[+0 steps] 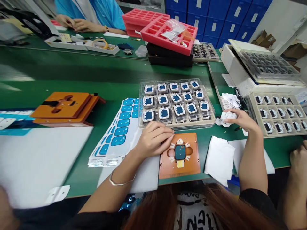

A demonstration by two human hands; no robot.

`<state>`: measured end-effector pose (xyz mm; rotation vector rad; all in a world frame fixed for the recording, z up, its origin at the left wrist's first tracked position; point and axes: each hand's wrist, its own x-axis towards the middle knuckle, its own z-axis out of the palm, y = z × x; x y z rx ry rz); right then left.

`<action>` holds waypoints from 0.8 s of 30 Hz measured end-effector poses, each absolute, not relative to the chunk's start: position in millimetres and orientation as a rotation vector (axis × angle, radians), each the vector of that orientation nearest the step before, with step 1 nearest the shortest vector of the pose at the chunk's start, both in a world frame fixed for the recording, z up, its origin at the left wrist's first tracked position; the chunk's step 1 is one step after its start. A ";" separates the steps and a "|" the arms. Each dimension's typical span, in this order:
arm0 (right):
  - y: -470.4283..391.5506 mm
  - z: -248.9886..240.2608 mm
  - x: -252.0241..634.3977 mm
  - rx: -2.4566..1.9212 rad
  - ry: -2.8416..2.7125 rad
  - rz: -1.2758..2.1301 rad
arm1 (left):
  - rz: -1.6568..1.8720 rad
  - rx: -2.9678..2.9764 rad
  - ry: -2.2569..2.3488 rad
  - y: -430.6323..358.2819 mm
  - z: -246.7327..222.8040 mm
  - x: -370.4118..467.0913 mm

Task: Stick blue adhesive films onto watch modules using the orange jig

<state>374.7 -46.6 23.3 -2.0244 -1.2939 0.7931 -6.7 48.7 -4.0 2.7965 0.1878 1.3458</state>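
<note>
Watch-shaped module (180, 152) is being cradled in the orange jig (168, 168); seating looks done, anything left being unclear. White pieces (227, 120) are being touched by the part-open right hand (241, 119); its hold, like the curled left hand's (153, 139), cannot be told.

Looks like smooth, hard plastic in the orange block (164, 170), smooth again on the watch face (180, 152). Reads as clear, shiny plastic in the tray (192, 125), glossy film on the blue stickers (120, 131), matt paper in the white scraps (227, 118). Looks creased and soft in the folded cloth (219, 159) — polished metal in the bracelet (120, 184) — faint sheen on the green table (115, 72), dull foam in the red trays (165, 44).
</note>
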 end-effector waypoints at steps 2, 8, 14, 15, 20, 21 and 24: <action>-39.5 19.2 369.5 -2.176 -1.342 0.800 | 1.339 2.803 0.187 48.9 -3.7 -6.9; -27.9 12.1 360.7 -2.438 -1.407 0.588 | 1.328 2.797 0.200 48.1 -2.7 -6.8; -24.4 12.5 354.6 -2.500 -1.536 0.506 | 1.334 2.792 0.206 47.5 -2.7 -6.2; -24.0 12.3 354.4 -2.506 -1.549 0.499 | 1.329 2.793 0.208 47.6 -2.5 -6.2; -22.5 11.3 355.6 -2.533 -1.574 0.479 | 1.311 2.796 0.197 48.2 -2.1 -6.4; -22.2 11.3 356.0 -2.537 -1.573 0.477 | 1.307 2.793 0.195 48.3 -2.3 -6.4; -21.2 11.4 356.9 -2.547 -1.561 0.484 | 1.301 2.785 0.190 48.7 -3.4 -6.5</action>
